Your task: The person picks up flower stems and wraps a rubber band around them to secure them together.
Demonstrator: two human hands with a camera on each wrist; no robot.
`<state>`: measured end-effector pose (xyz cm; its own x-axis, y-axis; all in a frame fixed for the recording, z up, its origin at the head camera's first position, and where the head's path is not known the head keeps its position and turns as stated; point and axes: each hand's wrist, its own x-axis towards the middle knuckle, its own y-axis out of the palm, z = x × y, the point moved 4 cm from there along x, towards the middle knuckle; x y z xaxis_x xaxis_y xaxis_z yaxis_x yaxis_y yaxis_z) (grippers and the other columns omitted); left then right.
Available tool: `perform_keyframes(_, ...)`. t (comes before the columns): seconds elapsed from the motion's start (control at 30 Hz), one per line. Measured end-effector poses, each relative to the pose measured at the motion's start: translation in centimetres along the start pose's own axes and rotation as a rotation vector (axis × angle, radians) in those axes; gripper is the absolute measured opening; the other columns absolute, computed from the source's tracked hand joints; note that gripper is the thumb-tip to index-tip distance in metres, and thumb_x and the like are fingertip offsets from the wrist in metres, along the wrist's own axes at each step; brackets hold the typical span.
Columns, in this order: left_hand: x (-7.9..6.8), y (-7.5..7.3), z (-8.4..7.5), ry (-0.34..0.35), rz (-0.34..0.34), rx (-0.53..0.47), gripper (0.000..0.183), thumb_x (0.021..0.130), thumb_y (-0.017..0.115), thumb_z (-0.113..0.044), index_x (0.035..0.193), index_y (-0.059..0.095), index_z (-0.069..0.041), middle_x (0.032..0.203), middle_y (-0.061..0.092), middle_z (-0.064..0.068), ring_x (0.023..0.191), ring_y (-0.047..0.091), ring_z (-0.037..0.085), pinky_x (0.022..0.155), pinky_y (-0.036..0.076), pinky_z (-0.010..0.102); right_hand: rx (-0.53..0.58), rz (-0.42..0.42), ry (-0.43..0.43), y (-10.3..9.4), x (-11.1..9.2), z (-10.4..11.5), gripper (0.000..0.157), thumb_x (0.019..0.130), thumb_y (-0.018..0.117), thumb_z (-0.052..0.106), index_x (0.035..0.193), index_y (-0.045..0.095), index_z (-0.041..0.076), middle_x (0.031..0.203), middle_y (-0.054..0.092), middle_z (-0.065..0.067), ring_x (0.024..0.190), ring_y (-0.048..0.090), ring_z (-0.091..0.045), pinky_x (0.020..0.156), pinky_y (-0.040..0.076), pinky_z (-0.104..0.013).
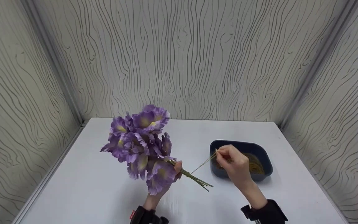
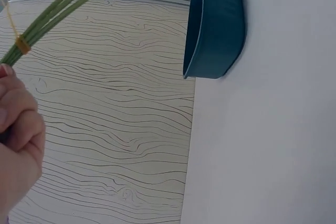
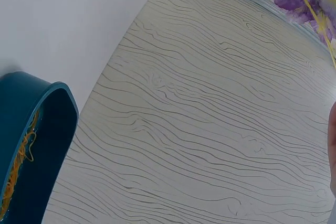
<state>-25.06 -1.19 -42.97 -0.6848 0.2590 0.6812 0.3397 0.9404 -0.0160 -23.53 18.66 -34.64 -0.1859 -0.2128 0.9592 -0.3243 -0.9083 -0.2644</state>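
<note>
My left hand (image 1: 178, 169) grips a bunch of purple irises (image 1: 137, 141) by their green stems (image 1: 194, 178), just below the blooms. The blooms lean to the upper left, and the stem ends stick out to the lower right. A thin yellow rubber band (image 2: 22, 44) is wound around the stems beside my left fingers. Thumb and fingers of my right hand (image 1: 236, 163) pinch the far end of this band, which is stretched taut between the stems and the fingertips. In the right wrist view only an edge of the right hand (image 3: 333, 145) shows.
A dark blue plastic bin (image 1: 269, 169) stands on the white table (image 1: 95, 186) at the right, partly behind my right hand. Several yellow rubber bands (image 3: 21, 156) lie inside it. Wood-grain patterned panels (image 1: 179, 62) enclose the table at the back and both sides.
</note>
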Motion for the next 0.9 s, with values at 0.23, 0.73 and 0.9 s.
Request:
perform_keyframes(0.23, 0.2, 0.1, -0.1, -0.274, -0.002, -0.11, 0.035, 0.094, 0.048, -0.009, 0.062, 0.049, 0.005, 0.049, 0.036, 0.013, 0.041, 0.028, 0.011, 0.04, 0.022, 0.023, 0.093, 0.003, 0.073, 0.1, -0.7, -1.2, 0.014, 0.069, 0.06, -0.019, 0.075, 0.057, -0.006, 0.071, 0.056, -0.012, 0.047, 0.049, -0.012, 0.043, 0.042, -0.015)
perform_keyframes(0.73, 1.6, 3.0, -0.7, -0.058, 0.164, -0.45, 0.036, 0.094, 0.027, -0.002, 0.06, 0.035, 0.008, 0.039, 0.021, 0.012, 0.033, 0.022, 0.008, 0.026, 0.014, 0.027, 0.224, 0.006, 0.241, 2.2, -2.6, -2.0, 0.024, 0.067, 0.058, -0.028, 0.078, 0.055, -0.006, 0.072, 0.055, -0.014, 0.046, 0.048, -0.014, 0.041, 0.041, -0.017)
perform_keyframes(0.9, 2.0, 3.5, -1.3, -0.018, 0.139, -0.467, 0.037, 0.093, 0.027, -0.003, 0.06, 0.034, 0.01, 0.038, 0.021, 0.014, 0.032, 0.022, 0.008, 0.025, 0.014, 0.027, 0.277, 0.033, 0.343, 3.3, -3.6, -2.2, 0.022, 0.071, 0.057, -0.026, 0.078, 0.054, -0.006, 0.07, 0.055, -0.013, 0.046, 0.049, -0.017, 0.041, 0.042, -0.02)
